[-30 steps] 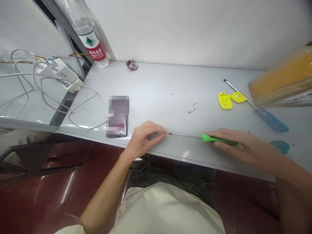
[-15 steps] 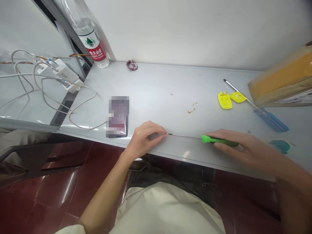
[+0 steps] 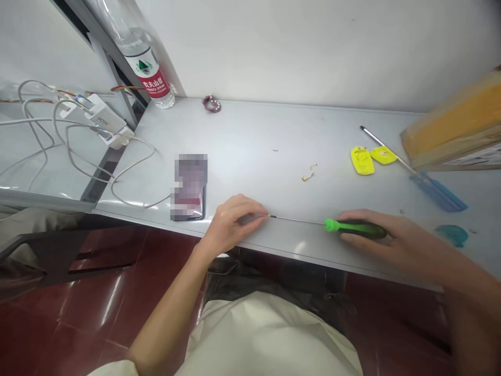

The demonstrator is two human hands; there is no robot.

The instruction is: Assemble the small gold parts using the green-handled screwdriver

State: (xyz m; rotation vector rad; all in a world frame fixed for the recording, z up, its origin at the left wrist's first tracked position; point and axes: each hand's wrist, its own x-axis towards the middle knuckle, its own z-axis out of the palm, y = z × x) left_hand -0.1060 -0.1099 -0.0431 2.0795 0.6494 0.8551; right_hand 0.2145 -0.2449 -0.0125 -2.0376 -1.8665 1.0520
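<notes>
A screwdriver with a green handle (image 3: 354,228) lies level above the table's near edge, its thin shaft pointing left. My right hand (image 3: 407,243) is closed round the handle. At the screwdriver's dark tip, the thumb and fingers of my left hand (image 3: 234,219) are pinched together on something too small to make out. Beyond the shaft, a small brass-coloured piece with a thin stem (image 3: 307,177) rests on the table (image 3: 242,151), a thin curled bit beside it.
A phone (image 3: 191,193) lies left of my hands. Further back stand a water bottle (image 3: 154,78) and a beaded bracelet (image 3: 212,104). On the right are two yellow pieces (image 3: 362,161), a blue-handled screwdriver (image 3: 440,193), a teal lump (image 3: 451,236) and a cardboard box (image 3: 454,130).
The green handle has turned, showing more bright green, and my right hand's fingers have shifted slightly back along it. My left hand holds its place at the tip.
</notes>
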